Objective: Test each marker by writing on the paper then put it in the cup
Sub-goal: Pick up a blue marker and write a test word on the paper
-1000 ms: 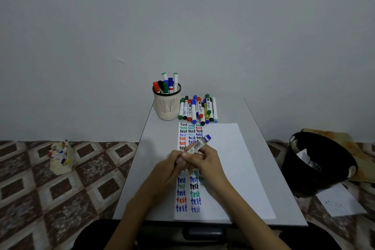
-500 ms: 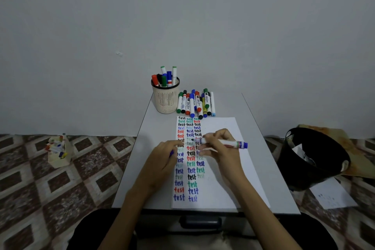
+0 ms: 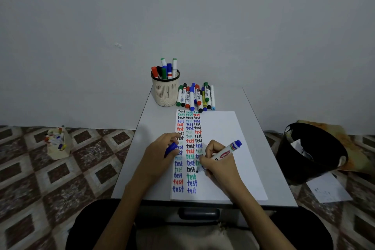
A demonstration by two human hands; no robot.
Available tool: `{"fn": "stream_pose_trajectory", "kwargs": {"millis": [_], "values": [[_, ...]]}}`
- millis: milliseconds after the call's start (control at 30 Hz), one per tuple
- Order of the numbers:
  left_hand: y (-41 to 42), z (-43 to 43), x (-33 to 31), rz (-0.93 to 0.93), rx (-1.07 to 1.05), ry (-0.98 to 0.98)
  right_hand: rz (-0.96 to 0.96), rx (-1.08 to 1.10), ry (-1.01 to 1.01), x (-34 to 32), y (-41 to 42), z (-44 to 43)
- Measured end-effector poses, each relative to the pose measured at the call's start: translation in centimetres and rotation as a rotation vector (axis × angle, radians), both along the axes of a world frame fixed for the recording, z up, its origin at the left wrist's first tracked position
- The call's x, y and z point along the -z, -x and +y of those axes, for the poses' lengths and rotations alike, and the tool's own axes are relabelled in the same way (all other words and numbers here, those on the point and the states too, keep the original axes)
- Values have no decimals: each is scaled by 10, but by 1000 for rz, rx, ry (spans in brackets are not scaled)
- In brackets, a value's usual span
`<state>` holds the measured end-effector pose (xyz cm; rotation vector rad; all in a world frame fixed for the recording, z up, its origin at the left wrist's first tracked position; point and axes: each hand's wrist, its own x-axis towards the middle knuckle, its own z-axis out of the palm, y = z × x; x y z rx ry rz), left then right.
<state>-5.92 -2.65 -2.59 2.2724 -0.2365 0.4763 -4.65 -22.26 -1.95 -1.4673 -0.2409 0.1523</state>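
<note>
Your right hand (image 3: 218, 165) pinches the marker (image 3: 227, 152) low on the barrel between thumb and curled fingers, and the side of the hand rests on the paper (image 3: 223, 128). The marker leans, with its blue back end up and toward the paper's right edge. Its tip is down on the paper at the foot of the third column of "test" words. The tip is blurred, so you cannot tell which stroke it is on. Your left hand (image 3: 160, 152) lies at the paper's left edge, over the first column, with its fingers curled round a blue cap (image 3: 170, 149). The hands are apart, and the middle column shows between them.

The paper lies lengthwise on the worktop (image 3: 156, 124), with three columns of coloured words down its left side. The cup (image 3: 165, 93) stands just beyond the paper's far left corner and has upright markers (image 3: 165, 71) in it. A row of markers (image 3: 195, 96) lies just beyond the paper's far edge, close beside the cup. On the floor well to the right of the paper sits a black bin (image 3: 310, 152) with a sheet (image 3: 326, 189) beside it. Well to the left of the paper is a box (image 3: 57, 144) of markers.
</note>
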Motion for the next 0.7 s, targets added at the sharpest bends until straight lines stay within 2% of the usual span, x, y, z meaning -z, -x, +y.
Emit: {"fn": "stream_pose_trajectory", "kwargs": {"millis": [267, 700], "values": [[1, -1, 1, 19, -23, -2, -73, 13, 115, 1, 1, 1], [1, -1, 1, 15, -20, -7, -49, -52, 91, -2, 3, 0]]}}
